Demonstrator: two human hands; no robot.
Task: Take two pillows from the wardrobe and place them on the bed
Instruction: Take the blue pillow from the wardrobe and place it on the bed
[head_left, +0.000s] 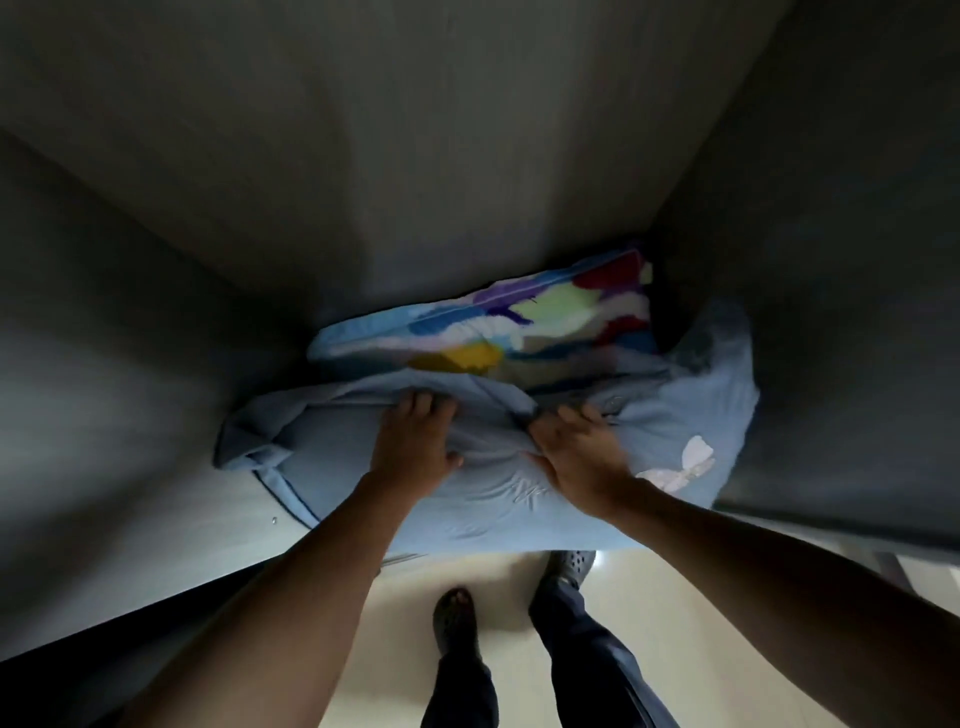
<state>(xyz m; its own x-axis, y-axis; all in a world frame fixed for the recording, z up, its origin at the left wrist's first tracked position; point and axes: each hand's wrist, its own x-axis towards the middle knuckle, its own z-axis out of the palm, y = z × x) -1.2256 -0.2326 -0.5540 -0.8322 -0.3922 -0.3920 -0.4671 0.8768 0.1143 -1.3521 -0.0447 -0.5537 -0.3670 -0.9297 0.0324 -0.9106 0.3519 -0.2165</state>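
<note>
Two pillows lie on the dim wardrobe shelf (156, 519): a pale blue pillow (467, 499) in front, partly hiding a multicoloured pillow (519, 322) behind. The left hand (415, 441) and right hand (582, 452) each clutch bunched blue fabric, fingertips buried in the folds.

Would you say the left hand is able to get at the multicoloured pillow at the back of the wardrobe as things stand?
Probably yes, though not directly: the left hand is gripping the light blue pillow, which lies in front of the multicoloured pillow. Its top looks exposed, so reaching over seems possible.
</note>
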